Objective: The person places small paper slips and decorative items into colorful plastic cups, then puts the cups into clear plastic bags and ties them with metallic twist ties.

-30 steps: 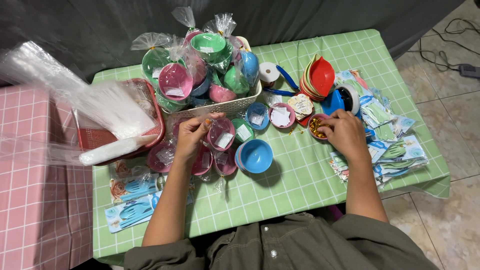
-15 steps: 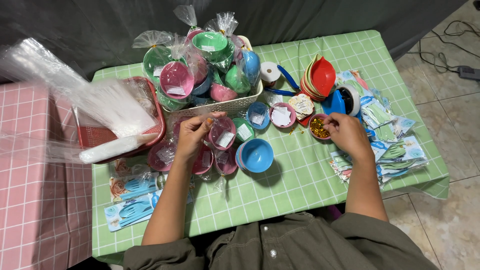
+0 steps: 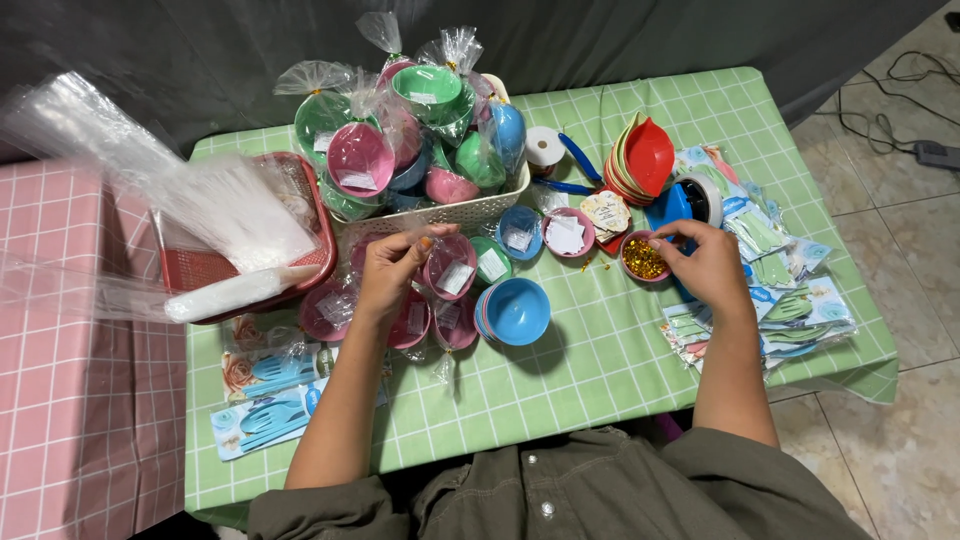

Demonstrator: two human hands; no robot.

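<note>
1. Pink plastic bowl of gold bits (image 3: 643, 258): one, on the counter (image 3: 600, 380) right of centre; right hand (image 3: 705, 265) fingers pinched at its rim.
2. Left hand (image 3: 390, 272): fingers closed on a pink wrapped bowl (image 3: 450, 265); about five more pink ones beside it.
3. Blue bowl stack (image 3: 515, 312): one.
4. White basket (image 3: 450, 212): roughly ten bagged bowls.
5. Green checked cloth, tile floor.
6. Flat spoon packets (image 3: 270, 395) at both edges.

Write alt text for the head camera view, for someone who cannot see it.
Seen from above, a person's left hand holds a wrapped pink bowl while the right hand touches a small bowl of gold bits. A white basket of wrapped bowls sits behind on a green checked table.
</note>
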